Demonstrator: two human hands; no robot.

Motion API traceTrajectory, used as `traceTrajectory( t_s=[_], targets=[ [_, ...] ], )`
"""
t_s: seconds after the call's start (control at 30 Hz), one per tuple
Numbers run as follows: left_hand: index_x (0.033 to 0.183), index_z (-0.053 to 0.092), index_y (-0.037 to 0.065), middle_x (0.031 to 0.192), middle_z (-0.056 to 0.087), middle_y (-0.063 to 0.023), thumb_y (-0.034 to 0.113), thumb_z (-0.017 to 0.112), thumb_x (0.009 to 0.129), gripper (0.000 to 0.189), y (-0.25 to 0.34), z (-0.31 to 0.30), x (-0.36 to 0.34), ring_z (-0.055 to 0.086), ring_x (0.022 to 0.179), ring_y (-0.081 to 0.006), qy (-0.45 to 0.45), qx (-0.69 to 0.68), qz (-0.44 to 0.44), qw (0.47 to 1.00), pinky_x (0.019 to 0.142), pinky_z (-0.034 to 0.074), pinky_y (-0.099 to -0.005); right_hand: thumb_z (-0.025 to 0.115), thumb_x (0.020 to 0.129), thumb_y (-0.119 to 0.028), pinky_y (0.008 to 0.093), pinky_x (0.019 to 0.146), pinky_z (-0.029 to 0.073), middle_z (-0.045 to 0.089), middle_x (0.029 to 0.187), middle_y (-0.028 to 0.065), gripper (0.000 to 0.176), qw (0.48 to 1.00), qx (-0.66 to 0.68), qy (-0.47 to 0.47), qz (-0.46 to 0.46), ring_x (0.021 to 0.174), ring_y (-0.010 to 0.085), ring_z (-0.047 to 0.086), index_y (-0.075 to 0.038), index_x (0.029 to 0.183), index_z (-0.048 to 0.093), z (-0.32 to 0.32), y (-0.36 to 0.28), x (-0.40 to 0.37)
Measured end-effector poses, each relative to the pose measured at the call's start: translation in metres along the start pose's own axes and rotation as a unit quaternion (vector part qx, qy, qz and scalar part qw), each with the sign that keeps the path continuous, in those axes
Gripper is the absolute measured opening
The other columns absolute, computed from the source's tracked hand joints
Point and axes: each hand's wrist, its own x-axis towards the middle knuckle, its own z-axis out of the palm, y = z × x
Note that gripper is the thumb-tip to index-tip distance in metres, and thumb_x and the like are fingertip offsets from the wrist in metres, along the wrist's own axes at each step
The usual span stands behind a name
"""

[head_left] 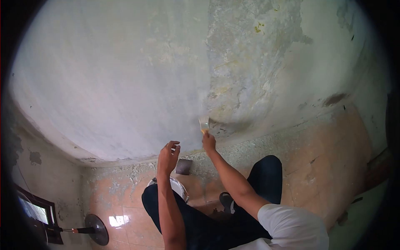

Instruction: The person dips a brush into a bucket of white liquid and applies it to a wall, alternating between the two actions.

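Observation:
My right hand point(209, 142) is closed round the handle of a paintbrush point(204, 123), whose bristles point up against the lower part of the wall point(125, 83). Left of the brush the wall is whitish and smooth; to the right it is rough, grey and peeling. My left hand point(168, 156) is raised with its fingers apart and slightly bent, holding nothing. Just right of it a dark square piece point(184, 166) lies on the floor. Beneath my left forearm, a white bucket point(179, 188) is partly hidden by my arm and knee.
Flakes and dust cover the tiled floor point(137, 225) along the wall's foot. A round dark base point(96, 229) with a pole stands at lower left, near a dark-framed opening point(41, 210). My bent knees are close to the wall.

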Motion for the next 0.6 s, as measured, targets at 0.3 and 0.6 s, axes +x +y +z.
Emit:
traceTrajectory(
  t_s=[0.3, 0.6],
  targets=[
    [0.122, 0.070, 0.003, 0.108, 0.076, -0.0213, 0.019, 0.067, 0.103, 0.025, -0.004, -0.001, 0.001, 0.075, 0.090, -0.0366, 0.018, -0.027, 0.011, 0.999, 0.080, 0.059, -0.0449, 0.054, 0.112, -0.031, 0.0323, 0.044, 0.029, 0.049, 0.063, -0.0018, 0.040, 0.976, 0.147, -0.113, 0.110, 0.047, 0.0113, 0.040, -0.006, 0.082, 0.062, -0.072, -0.118, -0.002],
    [0.119, 0.071, 0.004, 0.105, 0.076, -0.0193, 0.021, 0.067, 0.102, 0.025, -0.003, -0.006, -0.007, 0.074, 0.088, -0.0369, 0.032, -0.028, 0.019, 0.999, 0.080, 0.058, -0.0458, 0.049, 0.117, -0.042, 0.0257, 0.045, 0.024, 0.040, 0.066, -0.0075, 0.041, 0.950, 0.262, -0.134, -0.108, 0.050, 0.0036, 0.030, -0.008, 0.097, 0.060, -0.125, -0.282, -0.077]
  ],
)
